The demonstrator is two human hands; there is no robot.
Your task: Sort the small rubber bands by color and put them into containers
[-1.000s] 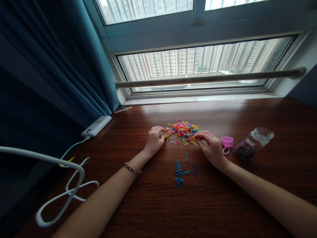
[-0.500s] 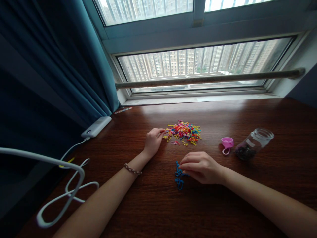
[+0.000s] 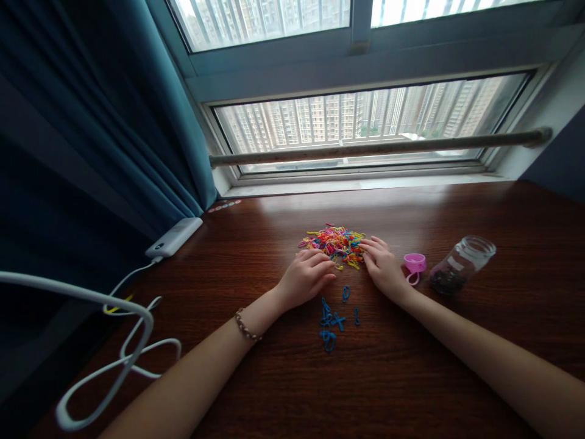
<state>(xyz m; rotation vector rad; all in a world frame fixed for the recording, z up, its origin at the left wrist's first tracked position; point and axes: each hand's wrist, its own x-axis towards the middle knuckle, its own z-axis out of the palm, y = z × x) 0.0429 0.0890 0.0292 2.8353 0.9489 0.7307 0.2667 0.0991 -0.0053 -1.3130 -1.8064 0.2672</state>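
A pile of small, brightly coloured plastic pins (image 3: 336, 241), shaped like locking stitch markers, lies on the brown wooden table. My left hand (image 3: 307, 277) rests at the pile's front left, fingers stretched toward the right and nothing visible in them. At the pile's right edge is my right hand (image 3: 382, 267), its fingertips touching the pins and its fingers apart. Between my forearms several blue pins (image 3: 338, 321) lie in a loose group, with one single blue pin (image 3: 346, 293) nearer the pile.
Right of my right hand stands a pink cap with a loop (image 3: 414, 263). Beside it a clear glass jar (image 3: 461, 265) leans, dark contents at its bottom. Far left are a white power bank (image 3: 174, 236) and a looping white cable (image 3: 146, 314). A window (image 3: 365, 122) is behind the table.
My right hand has left the blue pins and moved up and right to the pile's edge. My left hand has shifted right and nearer, its pinch opened. More separate blue pins now show.
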